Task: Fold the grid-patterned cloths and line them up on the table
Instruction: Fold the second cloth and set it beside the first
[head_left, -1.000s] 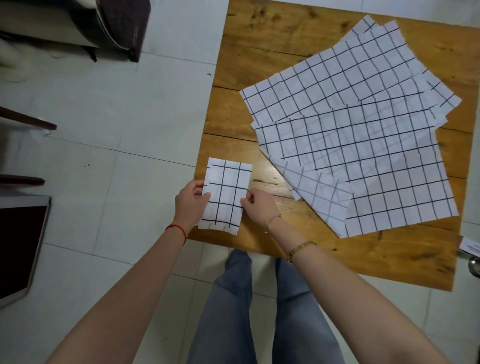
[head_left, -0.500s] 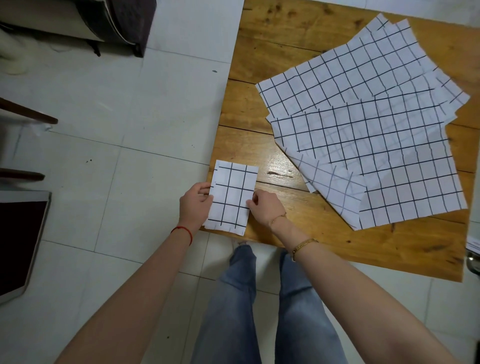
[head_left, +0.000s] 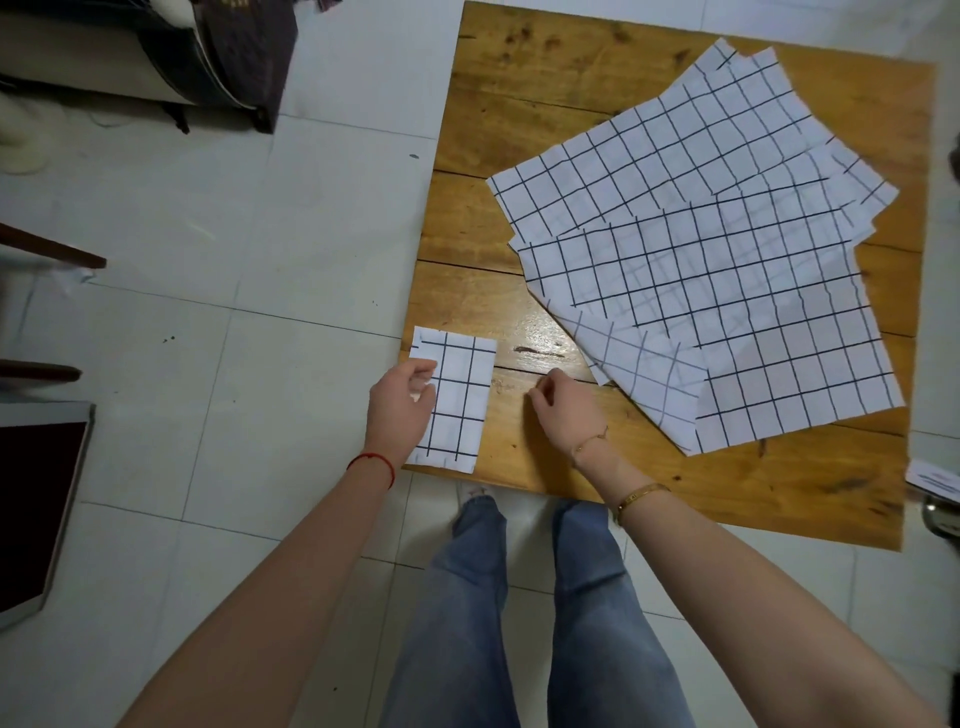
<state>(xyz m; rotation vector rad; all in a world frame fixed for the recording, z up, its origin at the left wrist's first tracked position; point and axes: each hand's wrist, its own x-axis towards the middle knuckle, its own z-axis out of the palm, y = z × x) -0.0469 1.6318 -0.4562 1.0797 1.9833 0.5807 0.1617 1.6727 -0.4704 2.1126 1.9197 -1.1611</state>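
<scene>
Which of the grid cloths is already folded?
The small folded cloth at the table's near-left corner, under the left hand. The unfolded cloths lie flat, overlapping in a pile to its right.

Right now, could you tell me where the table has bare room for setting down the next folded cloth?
The near strip of the table, right of the folded cloth and below the pile of unfolded cloths, is bare; the right hand hovers over its left end. The far-left corner is also bare. The middle and right are crowded by the pile.
</scene>
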